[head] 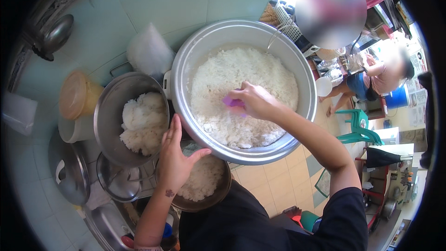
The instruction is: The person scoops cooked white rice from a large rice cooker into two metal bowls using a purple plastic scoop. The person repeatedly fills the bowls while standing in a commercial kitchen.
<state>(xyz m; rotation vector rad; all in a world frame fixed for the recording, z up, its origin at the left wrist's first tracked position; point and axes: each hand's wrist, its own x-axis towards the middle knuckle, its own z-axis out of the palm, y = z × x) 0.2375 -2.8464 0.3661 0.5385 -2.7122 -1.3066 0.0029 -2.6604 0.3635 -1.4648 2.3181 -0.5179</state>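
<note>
A large aluminium pot (181, 111) full of cooked white rice (251, 66) is in front of me. My right hand (256, 101) reaches over it and grips a purple plastic utensil (232, 101), whose lower end meets the rice; its exact shape is partly hidden by my fingers. Against the near left outer wall of the pot, my left hand (176, 162) is held up with the thumb spread and nothing in it. A steel pot (108, 129) with clumps of rice (143, 118) stands left of that hand. Behind it is a brown-rimmed bowl (223, 188) of rice.
A clear plastic bag (150, 52) leans by the tiled wall. Left are a lidded tub (73, 94), a pot lid (68, 167), a glass lid (118, 181) and a steel sink (108, 219). Green stools (359, 125) and another person (381, 76) are off to the right.
</note>
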